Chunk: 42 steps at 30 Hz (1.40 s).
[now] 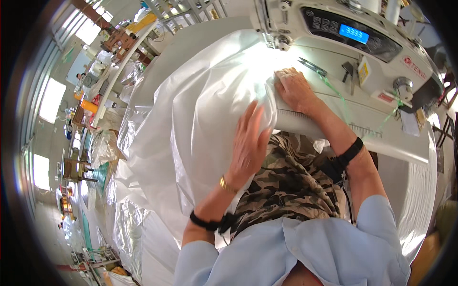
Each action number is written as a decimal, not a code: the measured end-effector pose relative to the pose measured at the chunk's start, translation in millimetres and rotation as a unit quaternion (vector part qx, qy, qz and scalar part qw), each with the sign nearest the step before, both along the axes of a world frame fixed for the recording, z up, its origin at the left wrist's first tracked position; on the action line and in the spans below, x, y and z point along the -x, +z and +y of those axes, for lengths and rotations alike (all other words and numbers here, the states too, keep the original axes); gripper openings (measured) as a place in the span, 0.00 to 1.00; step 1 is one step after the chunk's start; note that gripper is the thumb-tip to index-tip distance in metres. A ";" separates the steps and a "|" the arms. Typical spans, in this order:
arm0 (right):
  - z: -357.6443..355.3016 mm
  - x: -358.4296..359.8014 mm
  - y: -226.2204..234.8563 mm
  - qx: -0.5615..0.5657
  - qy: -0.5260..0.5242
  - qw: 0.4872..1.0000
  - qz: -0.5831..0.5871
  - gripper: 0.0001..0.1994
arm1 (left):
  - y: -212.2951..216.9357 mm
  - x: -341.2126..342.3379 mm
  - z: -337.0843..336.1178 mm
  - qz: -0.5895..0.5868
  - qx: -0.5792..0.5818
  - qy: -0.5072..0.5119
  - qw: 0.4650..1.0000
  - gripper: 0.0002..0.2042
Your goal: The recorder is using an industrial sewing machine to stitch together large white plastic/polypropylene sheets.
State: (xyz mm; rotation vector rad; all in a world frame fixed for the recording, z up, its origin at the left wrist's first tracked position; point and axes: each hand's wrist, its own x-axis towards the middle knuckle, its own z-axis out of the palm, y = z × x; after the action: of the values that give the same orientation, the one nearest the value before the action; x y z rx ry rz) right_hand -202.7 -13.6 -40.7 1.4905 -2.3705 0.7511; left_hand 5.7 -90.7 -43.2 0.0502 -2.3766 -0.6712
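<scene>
A large glossy white sheet (205,105), fabric or film, lies in folds over the sewing table and hangs down at the left. Its upper part runs under the head of a sewing machine (324,28), where a lamp's glare washes out the needle area. My left hand (249,140) rests on the sheet with fingers stretched out, slightly blurred. Close to the needle, my right hand (296,90) has its fingers bent together at the sheet's right edge. Just beyond it lie thread snips (312,66) with a green cord attached.
A lit control panel (354,34) is on the machine's head. Small dark tools (348,71) lie on the table at right, near a ruler strip (365,129). Cluttered shelves (117,81) stand at far left. Clear plastic wrapping (129,229) hangs at lower left.
</scene>
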 end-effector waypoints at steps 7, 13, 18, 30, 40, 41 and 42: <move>80.5 -98.3 -32.8 0.168 0.090 0.977 -0.096 0.18 | -138.6 -180.9 -19.3 -0.112 -0.097 0.262 0.954 0.26; 51.8 -130.3 -114.9 0.233 0.011 0.916 -0.328 0.14 | -145.9 -220.4 -132.7 -0.251 0.105 0.605 0.748 0.33; 0.9 -129.0 -110.4 0.187 0.108 0.908 -0.358 0.15 | 11.1 -236.1 -242.7 -0.125 0.348 0.660 0.654 0.29; 52.0 -164.2 -60.9 0.180 0.260 0.655 -0.686 0.18 | -15.5 -189.4 -236.3 -0.378 0.200 0.371 0.824 0.16; 46.4 -219.2 -55.4 0.157 0.339 0.637 -0.675 0.28 | -37.5 -177.3 -47.6 -0.188 -0.302 0.152 0.922 0.09; 43.4 -221.7 -56.4 0.158 0.336 0.636 -0.677 0.28 | -49.9 -177.4 -42.2 -0.216 -0.289 0.124 0.924 0.09; 39.2 -222.2 -56.8 0.153 0.329 0.642 -0.675 0.28 | -63.8 -176.5 -36.9 -0.289 -0.135 0.099 0.943 0.08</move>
State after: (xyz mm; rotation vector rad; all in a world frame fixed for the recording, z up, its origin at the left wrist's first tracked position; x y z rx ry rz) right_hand 19.5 25.6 -97.6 1.8934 -1.8615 3.1713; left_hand 182.3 -127.6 -107.0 0.6819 -2.7522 -0.9805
